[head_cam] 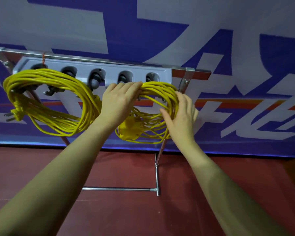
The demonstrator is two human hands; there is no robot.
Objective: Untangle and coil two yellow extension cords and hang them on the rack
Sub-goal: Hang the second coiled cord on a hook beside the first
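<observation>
Your 2 bare forearms reach up and away from the near corners, converging on the right coil (157, 106). Your left hand (120, 101) lies palm-down over the top left of that coil, fingers curled over the bundled strands and gripping them. Your right hand (180, 114) cups the coil's right side, thumb hooked into the loop, fingers wrapped behind the strands. A yellow socket block (128, 131) hangs within this coil. To the left, the other coil (48, 101) hangs from the rack (99, 74), its plug (15, 113) dangling at far left.
</observation>
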